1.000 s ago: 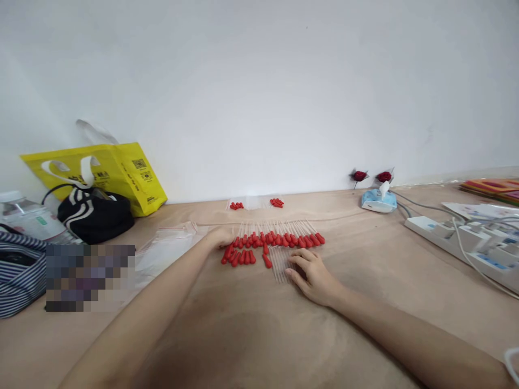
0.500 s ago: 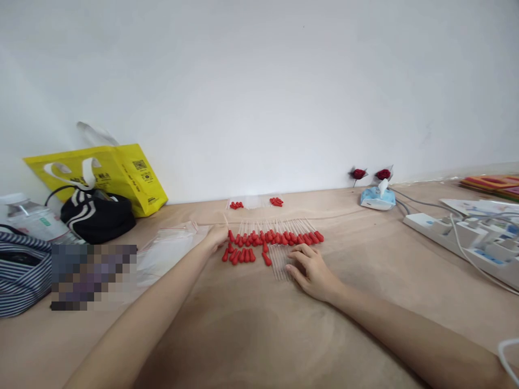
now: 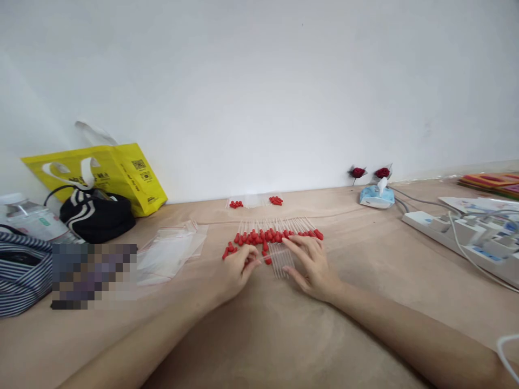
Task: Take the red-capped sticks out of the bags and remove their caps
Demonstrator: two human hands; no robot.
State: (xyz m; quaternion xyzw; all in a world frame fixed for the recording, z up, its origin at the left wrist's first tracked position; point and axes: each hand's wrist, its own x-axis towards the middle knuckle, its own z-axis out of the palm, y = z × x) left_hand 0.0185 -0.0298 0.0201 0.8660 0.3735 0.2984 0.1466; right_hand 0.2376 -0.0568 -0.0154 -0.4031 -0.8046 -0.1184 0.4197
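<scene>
My left hand [image 3: 237,270] is curled in a pinch at the front of the red-bulbed droppers. From its fingertips a thin clear dropper tube [image 3: 267,255] points right; its other end is hidden in the hand. My right hand [image 3: 314,265] rests with thumb and forefinger spread beside several loose glass tubes [image 3: 279,265] lying parallel on the table. Behind both hands runs a row of droppers [image 3: 259,236], red bulbs toward me and clear stems toward the wall. A few red rubber bulbs [image 3: 229,250] lie left of the loose tubes, partly covered by my left hand.
Clear zip bags [image 3: 172,254] lie to the left. By the wall is a bag with red bulbs [image 3: 251,200]. A yellow bag [image 3: 133,175], black pouch [image 3: 97,216] and bottle [image 3: 36,219] stand far left. A tissue pack [image 3: 377,198] and power strip [image 3: 462,237] are right.
My left hand has moved right and toward me from the row's left end, bringing a dropper with it. My right hand has stayed by the loose tubes, its forefinger now stretched further left.
</scene>
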